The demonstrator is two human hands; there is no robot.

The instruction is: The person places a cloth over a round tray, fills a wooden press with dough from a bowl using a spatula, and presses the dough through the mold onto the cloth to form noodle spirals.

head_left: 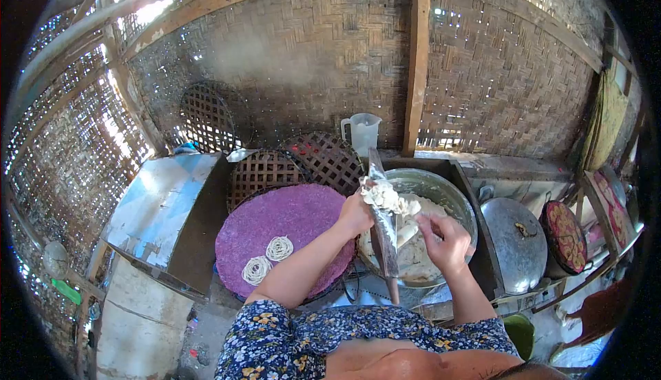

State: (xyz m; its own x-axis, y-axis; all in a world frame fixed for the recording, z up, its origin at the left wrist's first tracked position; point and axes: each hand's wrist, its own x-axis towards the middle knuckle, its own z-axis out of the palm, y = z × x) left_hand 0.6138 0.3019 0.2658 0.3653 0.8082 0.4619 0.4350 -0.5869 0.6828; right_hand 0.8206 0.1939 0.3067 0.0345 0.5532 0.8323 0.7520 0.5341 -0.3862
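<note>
Board (387, 242): long axis near-far, far end wallward, slightly left
Left hand (356, 215): against board, grip unclear
Right hand (446, 241): curled beside dough (387, 197), hold unclear

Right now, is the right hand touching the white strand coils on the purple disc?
Apart. The head view shows the board between the right hand and both coils.
</note>
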